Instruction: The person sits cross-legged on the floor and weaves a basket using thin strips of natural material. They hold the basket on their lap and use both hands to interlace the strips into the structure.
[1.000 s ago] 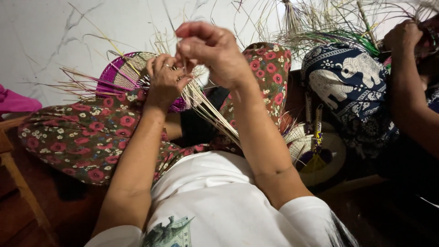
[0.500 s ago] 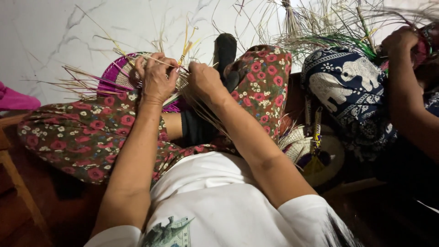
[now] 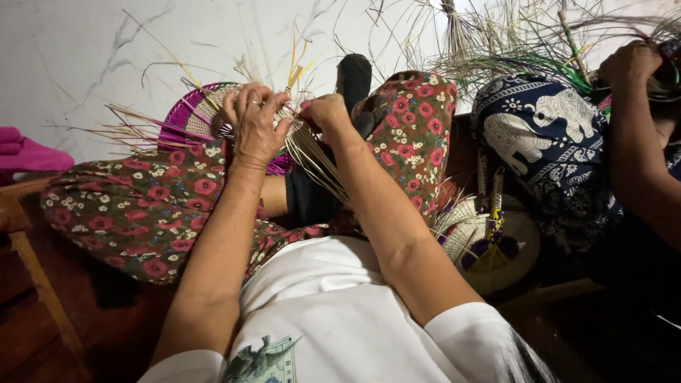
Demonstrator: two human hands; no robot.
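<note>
- Your left hand point(image 3: 254, 128) lies spread over the round, half-woven piece of pale straw with a magenta-purple rim point(image 3: 191, 117), fingers curled down and pressing on its upper face.
- That woven piece rests on your raised left knee, against the floral fabric with red flowers on a dark ground point(image 3: 142, 206) that covers your legs.
- Your right hand point(image 3: 325, 113) sits just right of the woven piece, closed narrow, pinching a bundle of thin pale straw strands point(image 3: 320, 167) at the piece's edge.
- From the woven piece the strands fan down and to the right, crossing in front of your right forearm.
- Loose straw ends stick out of the woven piece on all sides, some yellow ones pointing up.
- Behind the woven piece, further right, a dark upright shape point(image 3: 353, 74) shows between your knees; you cannot tell what it is.
- Well to the right of the woven piece, another person's hand point(image 3: 631, 64) grips a mass of green and pale straw point(image 3: 525, 50) above a dark blue cloth printed with white elephants point(image 3: 546, 135).
- Below and right of the woven piece, a flat round woven fan, pale with purple and yellow point(image 3: 489, 241), lies on the wooden floor.
- Far left of the woven piece, a folded pink cloth point(image 3: 25, 152) lies by the white marbled wall.
</note>
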